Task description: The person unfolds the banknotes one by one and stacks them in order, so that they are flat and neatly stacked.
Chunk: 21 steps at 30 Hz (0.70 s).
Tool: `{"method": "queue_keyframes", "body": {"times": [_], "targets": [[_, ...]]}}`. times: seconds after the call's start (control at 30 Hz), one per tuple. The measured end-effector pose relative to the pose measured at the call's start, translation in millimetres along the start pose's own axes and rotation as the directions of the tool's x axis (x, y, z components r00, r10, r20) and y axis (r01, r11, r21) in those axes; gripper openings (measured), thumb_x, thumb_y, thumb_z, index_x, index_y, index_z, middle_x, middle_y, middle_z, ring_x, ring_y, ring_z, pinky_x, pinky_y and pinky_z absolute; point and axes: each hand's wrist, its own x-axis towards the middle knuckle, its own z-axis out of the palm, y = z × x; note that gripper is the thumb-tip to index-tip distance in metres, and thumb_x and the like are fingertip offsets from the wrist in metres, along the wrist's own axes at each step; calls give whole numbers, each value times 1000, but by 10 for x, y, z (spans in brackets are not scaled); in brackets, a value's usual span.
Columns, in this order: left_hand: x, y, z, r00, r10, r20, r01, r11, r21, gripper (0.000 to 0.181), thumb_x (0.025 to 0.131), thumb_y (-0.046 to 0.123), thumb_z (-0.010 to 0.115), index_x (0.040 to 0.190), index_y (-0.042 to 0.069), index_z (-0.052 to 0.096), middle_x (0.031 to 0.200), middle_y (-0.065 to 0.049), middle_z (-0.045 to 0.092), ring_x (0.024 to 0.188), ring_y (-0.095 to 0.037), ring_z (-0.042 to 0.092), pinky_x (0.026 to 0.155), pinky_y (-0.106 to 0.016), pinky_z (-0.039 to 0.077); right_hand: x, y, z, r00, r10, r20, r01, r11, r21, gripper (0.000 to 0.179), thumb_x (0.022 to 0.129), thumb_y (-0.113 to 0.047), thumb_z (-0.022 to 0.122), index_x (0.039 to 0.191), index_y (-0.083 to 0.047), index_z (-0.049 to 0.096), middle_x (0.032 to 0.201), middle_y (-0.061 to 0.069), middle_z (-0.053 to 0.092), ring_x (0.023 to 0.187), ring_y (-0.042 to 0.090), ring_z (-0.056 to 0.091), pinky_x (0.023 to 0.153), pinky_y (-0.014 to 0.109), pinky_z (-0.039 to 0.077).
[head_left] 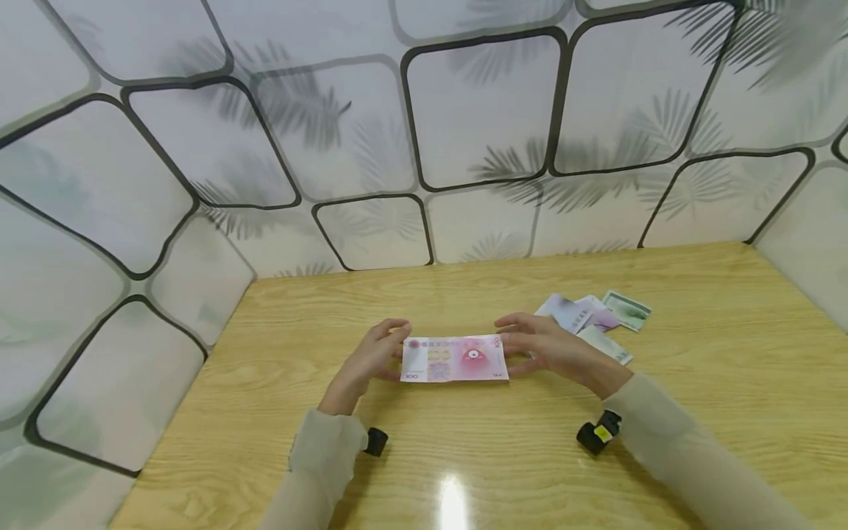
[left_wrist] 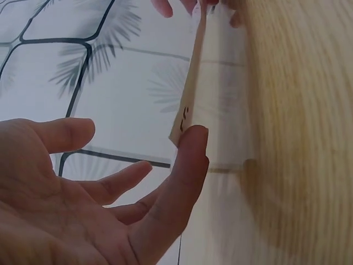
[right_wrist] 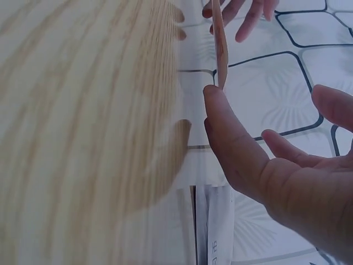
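A pink 100 banknote (head_left: 455, 358) lies crosswise between the two hands. In both wrist views it is seen nearly edge-on, a little above the tabletop. My left hand (head_left: 371, 361) is at its left end; in the left wrist view a fingertip (left_wrist: 194, 138) touches the note's corner, with the thumb apart from it. At the opposite end is my right hand (head_left: 556, 350). One of its fingertips (right_wrist: 212, 94) meets the note's edge in the right wrist view, the thumb standing well away. Neither hand has its fingers curled around the paper.
Several other banknotes (head_left: 599, 313), purple and green, lie loosely overlapped behind the right hand. The wooden table (head_left: 464, 456) meets a patterned cloth wall (head_left: 483, 110) at the back and sides. Black wrist cameras (head_left: 375, 442) sit at both cuffs.
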Motion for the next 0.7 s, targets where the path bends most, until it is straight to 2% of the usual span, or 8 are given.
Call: {"method": "queue_keyframes", "body": {"times": [0.2, 0.33, 0.53, 0.7], "targets": [[3, -14, -58, 1000, -26, 9, 27, 1000, -15, 50, 108, 28, 47, 149, 0, 42, 141, -28, 47, 117, -39, 55, 76, -44, 61, 1, 3, 55, 1000, 8, 22, -8, 1000, -5, 58, 106, -13, 50, 151, 14, 23, 157, 37, 18, 135, 47, 42, 97, 47, 54], [4, -16, -115, 1000, -18, 0, 18, 1000, 11, 51, 109, 28, 45, 150, -1, 40, 142, -28, 46, 120, -42, 53, 82, -49, 60, 5, -23, 52, 999, -1, 50, 3, 999, -40, 61, 107, -14, 51, 153, 13, 22, 158, 36, 17, 139, 49, 36, 102, 48, 50], [7, 17, -207, 1000, 20, -19, -18, 995, 96, 51, 110, 29, 43, 149, -2, 40, 145, -29, 46, 128, -45, 48, 100, -56, 49, -44, -102, -86, 1000, -9, -4, 8, 992, -129, 61, 106, -18, 53, 151, 13, 25, 158, 34, 20, 142, 48, 31, 107, 51, 45], [11, 66, -234, 999, 34, -40, -30, 995, 92, 49, 110, 29, 44, 148, -1, 43, 145, -28, 45, 130, -44, 47, 102, -55, 46, -133, -161, -250, 998, -53, -24, 49, 988, -143, 59, 107, -16, 49, 149, 16, 24, 156, 37, 21, 136, 50, 38, 107, 53, 45]]}}
